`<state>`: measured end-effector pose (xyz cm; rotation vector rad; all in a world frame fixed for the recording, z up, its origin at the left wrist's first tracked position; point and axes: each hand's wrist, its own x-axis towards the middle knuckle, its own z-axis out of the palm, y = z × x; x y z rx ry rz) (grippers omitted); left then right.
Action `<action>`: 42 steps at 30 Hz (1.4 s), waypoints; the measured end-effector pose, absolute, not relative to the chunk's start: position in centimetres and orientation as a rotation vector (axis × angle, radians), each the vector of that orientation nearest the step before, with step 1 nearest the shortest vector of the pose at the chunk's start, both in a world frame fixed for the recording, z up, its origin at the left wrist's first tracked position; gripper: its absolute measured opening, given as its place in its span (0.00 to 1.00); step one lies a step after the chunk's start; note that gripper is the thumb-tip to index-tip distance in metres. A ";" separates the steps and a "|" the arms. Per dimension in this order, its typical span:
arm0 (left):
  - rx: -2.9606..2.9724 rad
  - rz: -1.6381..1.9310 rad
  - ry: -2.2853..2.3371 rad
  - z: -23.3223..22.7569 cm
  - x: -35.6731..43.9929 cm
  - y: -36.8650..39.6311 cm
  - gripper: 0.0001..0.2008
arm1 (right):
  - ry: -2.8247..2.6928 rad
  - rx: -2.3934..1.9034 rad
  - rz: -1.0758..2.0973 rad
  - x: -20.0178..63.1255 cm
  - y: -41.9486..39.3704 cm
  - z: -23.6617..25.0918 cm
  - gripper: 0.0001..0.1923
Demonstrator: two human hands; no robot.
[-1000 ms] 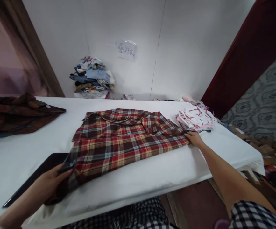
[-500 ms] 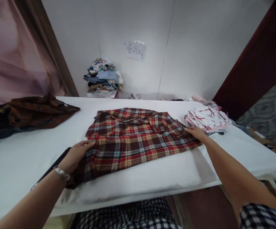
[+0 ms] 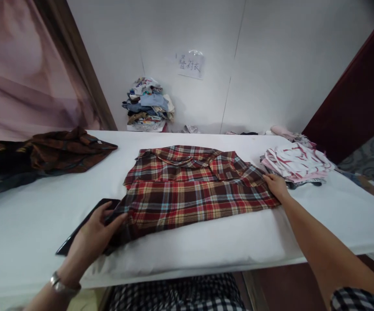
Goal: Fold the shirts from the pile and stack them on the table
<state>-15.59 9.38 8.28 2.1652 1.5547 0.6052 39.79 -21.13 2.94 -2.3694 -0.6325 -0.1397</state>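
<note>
A rumpled brown-orange garment (image 3: 73, 151) lies at the left, well apart from the work. Beside a flat black object (image 3: 83, 226), the left hand (image 3: 101, 226) sits at the shirt's edge, thumb and fingers spread; I cannot tell whether it grips. The red-and-brown plaid shirt (image 3: 187, 201) lies between the hands on the white-covered table (image 3: 212, 239), probably for a flat surface. The right hand (image 3: 276, 186) narrowly pinches its right end, seemingly keeping it taut, near stacked white-and-red clothing (image 3: 298, 160).
</note>
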 end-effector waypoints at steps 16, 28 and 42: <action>2.439 1.014 1.583 9.1 -19.3 7.4 0.24 | -0.536 -2.200 -0.172 39.9 -22.3 2.8 0.23; 2.480 0.753 1.561 6.3 -16.2 1.6 0.16 | -0.434 -2.278 -0.233 39.5 -22.9 2.0 0.20; 2.465 0.209 1.628 11.4 -21.4 5.6 0.15 | -0.504 -2.158 -0.194 38.1 -22.2 2.8 0.28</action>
